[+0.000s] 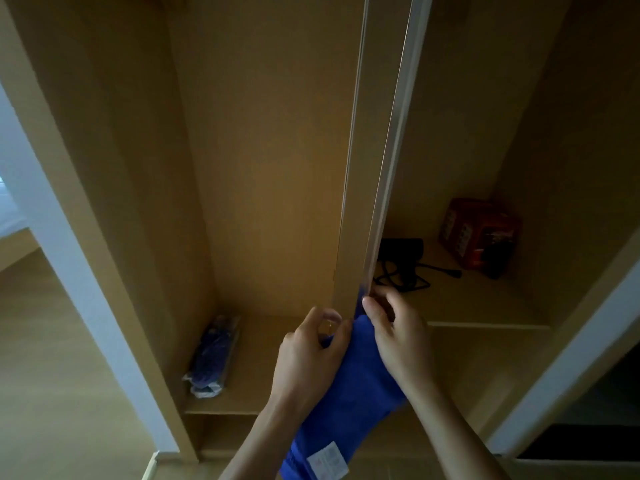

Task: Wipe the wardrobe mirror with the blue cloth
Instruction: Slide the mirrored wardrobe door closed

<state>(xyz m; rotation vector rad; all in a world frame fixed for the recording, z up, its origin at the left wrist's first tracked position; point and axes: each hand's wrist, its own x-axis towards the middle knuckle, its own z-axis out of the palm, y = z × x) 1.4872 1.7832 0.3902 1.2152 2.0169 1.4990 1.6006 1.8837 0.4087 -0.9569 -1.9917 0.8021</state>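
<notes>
Our left hand (311, 351) and right hand (394, 330) both curl round the plush blue cloth (360, 393), bunched against the slim, metal-trimmed edge of the wardrobe door (384, 168). We can't see the door's mirror face. Soft folds hang between our wrists, with the white label (327, 459) showing.

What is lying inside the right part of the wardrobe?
A red box and a black device with a cable, on the shelf. The door edge hides the device's left end.

Cloth (349, 393) at door edge (385, 168); box (479, 233) on right shelf (485, 303).
</notes>
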